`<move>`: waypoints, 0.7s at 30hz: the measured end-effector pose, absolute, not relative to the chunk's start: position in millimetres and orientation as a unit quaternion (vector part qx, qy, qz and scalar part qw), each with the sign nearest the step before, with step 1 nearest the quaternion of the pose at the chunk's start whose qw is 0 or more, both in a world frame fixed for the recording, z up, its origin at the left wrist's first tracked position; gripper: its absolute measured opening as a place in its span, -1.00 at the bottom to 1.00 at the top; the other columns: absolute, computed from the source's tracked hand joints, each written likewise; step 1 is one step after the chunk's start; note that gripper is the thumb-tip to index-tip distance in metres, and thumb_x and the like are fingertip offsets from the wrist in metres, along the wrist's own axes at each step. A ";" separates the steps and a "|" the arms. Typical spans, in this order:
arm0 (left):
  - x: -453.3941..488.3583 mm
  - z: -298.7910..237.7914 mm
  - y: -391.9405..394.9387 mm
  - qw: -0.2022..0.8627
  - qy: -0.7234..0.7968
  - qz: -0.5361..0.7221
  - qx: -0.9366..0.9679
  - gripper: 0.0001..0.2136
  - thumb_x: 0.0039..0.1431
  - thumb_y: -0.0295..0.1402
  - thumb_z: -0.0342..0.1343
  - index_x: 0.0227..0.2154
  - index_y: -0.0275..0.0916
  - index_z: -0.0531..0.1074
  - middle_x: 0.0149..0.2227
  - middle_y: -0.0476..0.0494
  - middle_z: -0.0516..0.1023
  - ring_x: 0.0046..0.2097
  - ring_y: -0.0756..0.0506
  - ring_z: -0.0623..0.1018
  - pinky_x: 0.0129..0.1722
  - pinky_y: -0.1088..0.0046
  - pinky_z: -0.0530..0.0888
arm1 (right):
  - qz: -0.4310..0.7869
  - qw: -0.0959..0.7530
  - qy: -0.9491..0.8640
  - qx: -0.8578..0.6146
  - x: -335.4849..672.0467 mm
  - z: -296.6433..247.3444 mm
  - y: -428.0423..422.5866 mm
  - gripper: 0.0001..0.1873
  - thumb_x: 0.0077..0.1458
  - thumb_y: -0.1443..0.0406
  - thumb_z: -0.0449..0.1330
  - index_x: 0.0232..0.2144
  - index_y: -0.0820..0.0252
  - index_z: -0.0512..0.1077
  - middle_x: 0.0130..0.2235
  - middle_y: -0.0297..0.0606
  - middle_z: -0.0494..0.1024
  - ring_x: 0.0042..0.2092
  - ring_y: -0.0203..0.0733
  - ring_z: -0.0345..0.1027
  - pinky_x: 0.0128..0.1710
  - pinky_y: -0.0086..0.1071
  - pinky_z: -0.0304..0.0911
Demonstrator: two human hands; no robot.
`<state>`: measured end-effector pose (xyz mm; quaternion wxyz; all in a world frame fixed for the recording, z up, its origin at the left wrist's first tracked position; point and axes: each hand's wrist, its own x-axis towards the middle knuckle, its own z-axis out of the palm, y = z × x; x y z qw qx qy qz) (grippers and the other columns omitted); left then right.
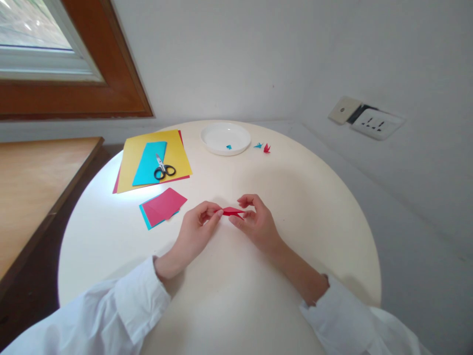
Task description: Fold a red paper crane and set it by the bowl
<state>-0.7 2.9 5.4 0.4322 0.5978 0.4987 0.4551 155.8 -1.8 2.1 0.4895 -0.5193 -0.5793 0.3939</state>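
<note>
A small folded piece of red paper [232, 211] is pinched between both hands above the middle of the round white table [314, 236]. My left hand [195, 231] grips its left end with thumb and fingers closed. Its right end is held by my right hand [254, 222], fingers curled around it. Both wrists rest on the tabletop.
Yellow, red and blue paper sheets [177, 158] lie at the back left with black-handled scissors [163, 170] on top. Red and blue squares [162, 207] lie nearer. A white plate [225, 138] holds a tiny blue piece; two small folded figures [263, 147] sit beside it. A wooden bench [33, 187] stands left.
</note>
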 end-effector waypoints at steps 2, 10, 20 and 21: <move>-0.9 5.1 2.4 0.434 0.496 0.451 0.601 -0.86 0.03 -0.29 0.10 -0.48 -0.26 0.43 -0.50 -0.05 0.49 -0.46 0.00 0.43 -0.46 0.51 0.35 | 0.400 0.481 -0.585 -0.517 153.3 1.2 -2.9 -0.60 -0.19 0.17 0.30 -0.26 0.09 0.30 -0.15 -0.22 0.39 -0.11 -0.16 0.29 -0.20 -0.28 0.30; -0.3 5.6 1.1 0.432 0.485 0.454 0.610 -0.87 0.01 -0.31 0.11 -0.52 -0.26 0.44 -0.49 -0.09 0.54 -0.45 -0.01 0.46 -0.45 0.51 0.37 | 0.429 0.477 -0.587 -0.494 151.9 -6.2 -0.3 -0.66 -0.09 0.24 0.24 -0.21 0.10 0.28 -0.14 -0.23 0.43 -0.16 -0.22 0.39 -0.10 -0.26 0.32; -0.1 7.2 0.7 0.426 0.481 0.459 0.614 -0.89 0.01 -0.35 0.10 -0.50 -0.26 0.47 -0.48 -0.10 0.57 -0.42 -0.03 0.50 -0.41 0.50 0.41 | 0.468 0.492 -0.588 -0.441 153.4 -3.8 -0.4 -0.80 -0.08 0.41 0.08 -0.34 0.13 0.38 -0.29 -0.33 0.48 -0.21 -0.27 0.40 -0.13 -0.36 0.30; 0.0 7.4 0.6 0.429 0.479 0.458 0.614 -0.89 0.01 -0.35 0.10 -0.50 -0.26 0.47 -0.48 -0.10 0.58 -0.42 -0.04 0.51 -0.40 0.50 0.42 | 0.469 0.494 -0.587 -0.437 153.2 -2.6 -0.6 -0.82 -0.08 0.42 0.07 -0.37 0.14 0.39 -0.31 -0.34 0.48 -0.23 -0.27 0.39 -0.14 -0.36 0.30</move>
